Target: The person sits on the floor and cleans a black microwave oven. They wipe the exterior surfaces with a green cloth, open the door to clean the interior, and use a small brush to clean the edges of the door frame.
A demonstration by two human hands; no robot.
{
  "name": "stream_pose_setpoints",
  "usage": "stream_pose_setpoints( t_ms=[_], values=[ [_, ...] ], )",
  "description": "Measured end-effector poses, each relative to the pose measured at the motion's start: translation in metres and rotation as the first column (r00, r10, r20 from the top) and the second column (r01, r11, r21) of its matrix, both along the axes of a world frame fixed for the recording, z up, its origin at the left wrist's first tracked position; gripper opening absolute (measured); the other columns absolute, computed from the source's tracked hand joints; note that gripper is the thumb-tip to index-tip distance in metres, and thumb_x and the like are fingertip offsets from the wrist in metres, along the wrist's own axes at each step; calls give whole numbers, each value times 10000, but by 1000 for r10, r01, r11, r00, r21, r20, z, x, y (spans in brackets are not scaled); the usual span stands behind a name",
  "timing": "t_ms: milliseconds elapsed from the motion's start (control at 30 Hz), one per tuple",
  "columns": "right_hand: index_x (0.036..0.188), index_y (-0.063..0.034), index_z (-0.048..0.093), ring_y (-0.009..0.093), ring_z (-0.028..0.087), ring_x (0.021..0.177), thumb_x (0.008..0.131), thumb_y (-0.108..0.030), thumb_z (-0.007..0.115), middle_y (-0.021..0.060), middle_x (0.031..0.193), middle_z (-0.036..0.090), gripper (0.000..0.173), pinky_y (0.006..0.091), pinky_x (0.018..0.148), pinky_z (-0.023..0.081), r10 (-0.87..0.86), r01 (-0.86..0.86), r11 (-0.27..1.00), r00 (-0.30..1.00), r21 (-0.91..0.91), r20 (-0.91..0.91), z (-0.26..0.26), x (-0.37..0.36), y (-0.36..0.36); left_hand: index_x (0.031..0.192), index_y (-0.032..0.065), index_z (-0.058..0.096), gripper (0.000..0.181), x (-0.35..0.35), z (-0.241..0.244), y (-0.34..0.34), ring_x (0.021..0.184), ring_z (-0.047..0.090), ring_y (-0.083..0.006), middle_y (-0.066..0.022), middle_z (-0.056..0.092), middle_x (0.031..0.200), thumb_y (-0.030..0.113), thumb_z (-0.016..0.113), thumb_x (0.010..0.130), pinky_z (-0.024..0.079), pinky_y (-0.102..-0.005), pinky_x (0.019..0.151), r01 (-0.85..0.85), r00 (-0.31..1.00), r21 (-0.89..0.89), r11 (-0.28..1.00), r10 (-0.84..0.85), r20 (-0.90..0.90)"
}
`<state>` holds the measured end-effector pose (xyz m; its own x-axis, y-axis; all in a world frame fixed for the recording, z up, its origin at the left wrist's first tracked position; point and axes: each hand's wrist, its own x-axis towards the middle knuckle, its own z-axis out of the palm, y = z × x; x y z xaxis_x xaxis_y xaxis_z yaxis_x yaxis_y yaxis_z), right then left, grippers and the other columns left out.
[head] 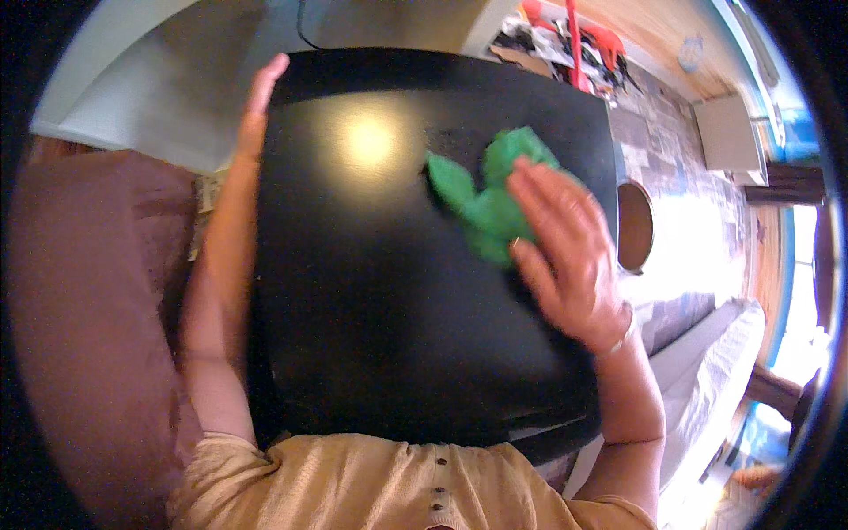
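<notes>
A black glossy tabletop (371, 285) stretches before me, with a bright light reflection near its far left part. My right hand (563, 245) presses on a crumpled green cloth (457, 182) on the right half of the top. The fingers lie over the cloth and the thumb bears on its near edge; a thin bracelet circles the wrist. At the far left corner, my left hand (266, 83) rests along the tabletop's side edge, seen edge-on. Its fingers are mostly hidden, so its grip is unclear.
Brown fabric (93, 298) covers something on the left. A dark cable (301, 26) runs behind the table. To the right stand a round brown-topped object (635, 228) and a white box-like unit (729, 139). Piled items with a red pole (575, 46) lie beyond the far right corner.
</notes>
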<state>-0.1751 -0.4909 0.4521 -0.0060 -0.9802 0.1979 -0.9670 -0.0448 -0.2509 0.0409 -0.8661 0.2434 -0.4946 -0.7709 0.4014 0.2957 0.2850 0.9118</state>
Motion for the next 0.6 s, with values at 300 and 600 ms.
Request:
stream_pose_setpoints(
  t_ms=[300, 600],
  values=[
    [1248, -15, 604, 354, 537, 1231, 842, -109, 628, 190, 1308, 585, 417, 449, 1070, 408, -275, 244, 935, 957, -258, -89, -20, -59, -31, 1411, 6, 448, 449, 8, 25, 11, 1397, 374, -218, -123, 432, 1483, 174, 359, 1004, 234, -348, 1190, -10, 937, -464, 886, 170, 305],
    [1251, -27, 602, 342, 520, 1248, 772, -160, 691, 148, 1325, 575, 505, 449, 1050, 425, 272, -258, 962, 940, -91, 206, -5, 42, -27, 1406, -22, 454, 468, -16, 42, -7, 1383, 391, -228, -137, 454, 1461, 182, 407, 987, 245, -349, 1178, -209, 969, 612, 762, 77, 236]
  ],
)
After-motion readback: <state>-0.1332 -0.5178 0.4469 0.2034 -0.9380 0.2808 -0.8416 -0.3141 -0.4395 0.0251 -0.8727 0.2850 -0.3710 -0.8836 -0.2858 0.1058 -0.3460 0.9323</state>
